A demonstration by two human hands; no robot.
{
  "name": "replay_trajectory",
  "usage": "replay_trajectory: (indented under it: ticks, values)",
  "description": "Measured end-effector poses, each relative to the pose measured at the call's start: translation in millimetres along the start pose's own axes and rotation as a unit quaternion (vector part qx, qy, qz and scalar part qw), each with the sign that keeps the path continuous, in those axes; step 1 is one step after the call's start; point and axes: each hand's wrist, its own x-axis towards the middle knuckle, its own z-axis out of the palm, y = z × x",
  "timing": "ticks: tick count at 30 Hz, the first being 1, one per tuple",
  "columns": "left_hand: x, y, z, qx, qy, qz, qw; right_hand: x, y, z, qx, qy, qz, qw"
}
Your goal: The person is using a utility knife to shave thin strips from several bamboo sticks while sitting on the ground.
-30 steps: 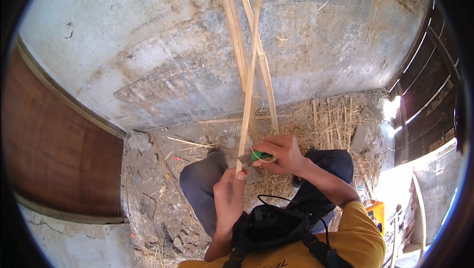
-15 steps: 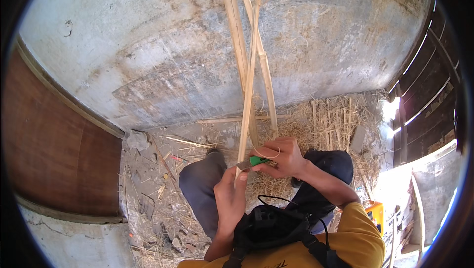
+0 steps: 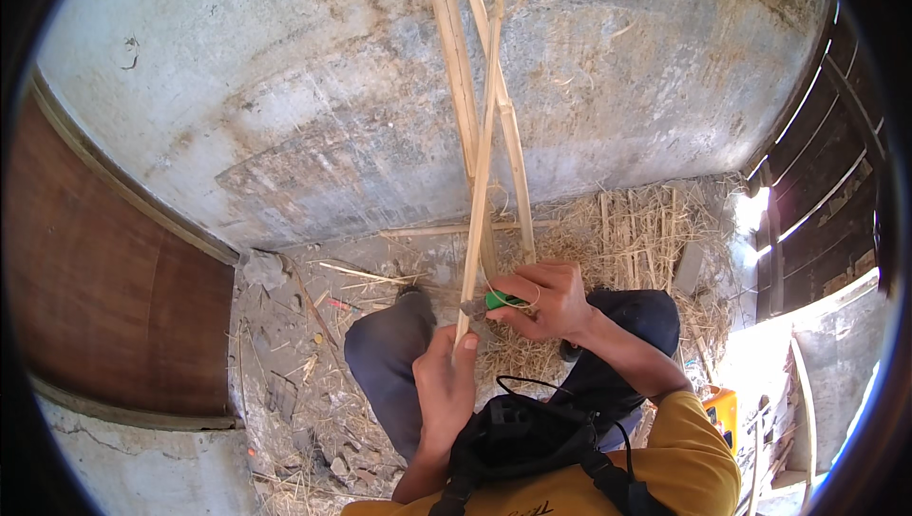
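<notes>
My left hand (image 3: 445,378) is closed round the lower end of a long pale bamboo strip (image 3: 481,174), which slants up and away from me toward the wall. My right hand (image 3: 549,305) grips a green-handled knife (image 3: 503,299). Its short blade lies across the strip, just above my left thumb. A thin curled shaving loops around the fingers of my right hand. Near the strip's upper part, fine slivers stick out to the right.
Two more bamboo lengths, a thick one (image 3: 448,50) and a jointed one (image 3: 513,136), lean against the stained wall (image 3: 323,88). Shavings (image 3: 579,231) litter the floor between and beyond my knees. A brown wooden panel (image 3: 123,269) stands left; an orange object (image 3: 723,411) lies right.
The knife blade has shifted slightly up the strip, away from my left thumb. The strip's lower part has moved a little right. A loose sliver now shows against the wall.
</notes>
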Motion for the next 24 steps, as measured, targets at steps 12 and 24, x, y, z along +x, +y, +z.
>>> replay_trajectory:
  ticks: [12,24]
  values:
    - [-12.4,-1.8,-2.6,0.082,-0.038,0.008,0.996,7.0,28.9,-13.7,0.012,0.084,0.100,0.991]
    - [-39.8,-21.8,-15.6,0.074,-0.085,-0.010,0.994,20.0,61.8,-44.8,-0.023,0.128,0.220,0.967]
